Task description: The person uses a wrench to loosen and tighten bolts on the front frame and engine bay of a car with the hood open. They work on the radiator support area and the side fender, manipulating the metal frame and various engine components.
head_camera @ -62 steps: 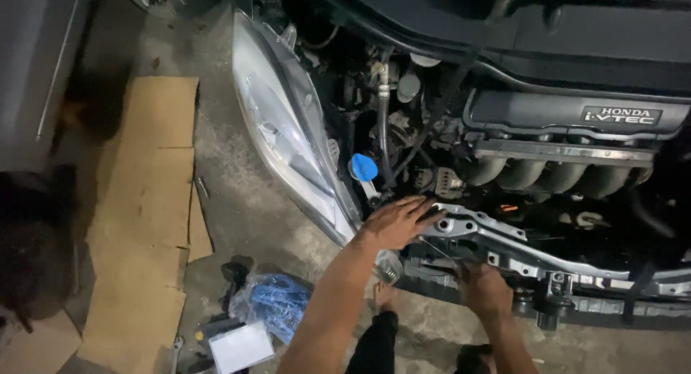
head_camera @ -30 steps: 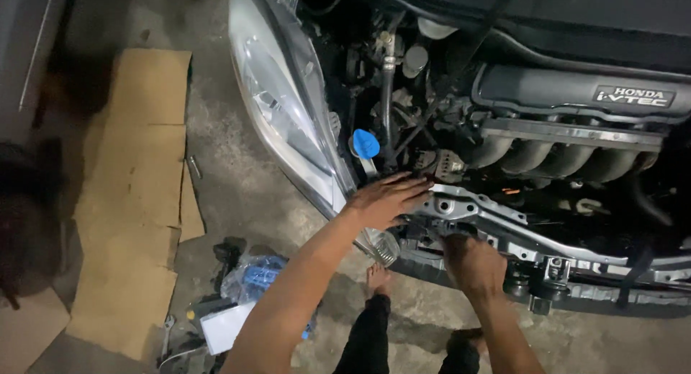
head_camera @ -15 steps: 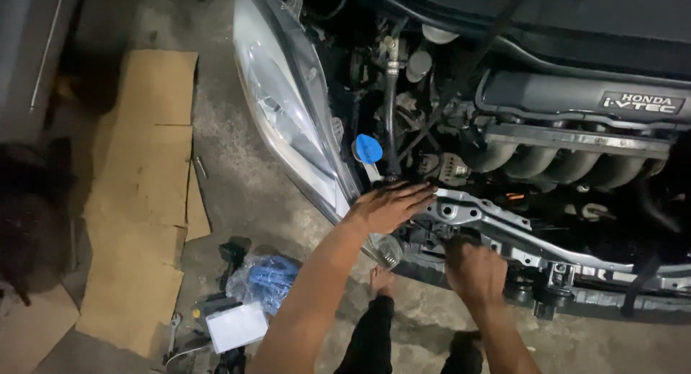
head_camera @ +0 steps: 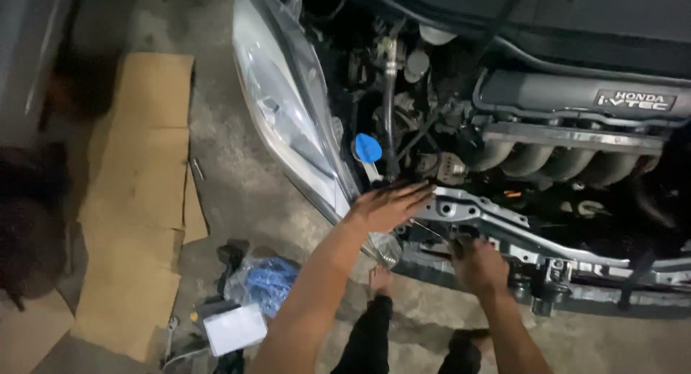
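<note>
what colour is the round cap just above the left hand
Bright blue; the cap shows best in the head view, just above the left hand.

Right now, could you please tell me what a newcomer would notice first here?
Probably the open engine bay, with the left hand flat on the silver front crossmember and the right hand just below it. A blue cap stands out beside the clear headlight; flattened cardboard lies on the floor at left.

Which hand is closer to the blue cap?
The left hand. It rests flat on the metal crossbar's end, just below the blue cap. The right hand is lower and further right, down at the front of the crossbar.
</note>
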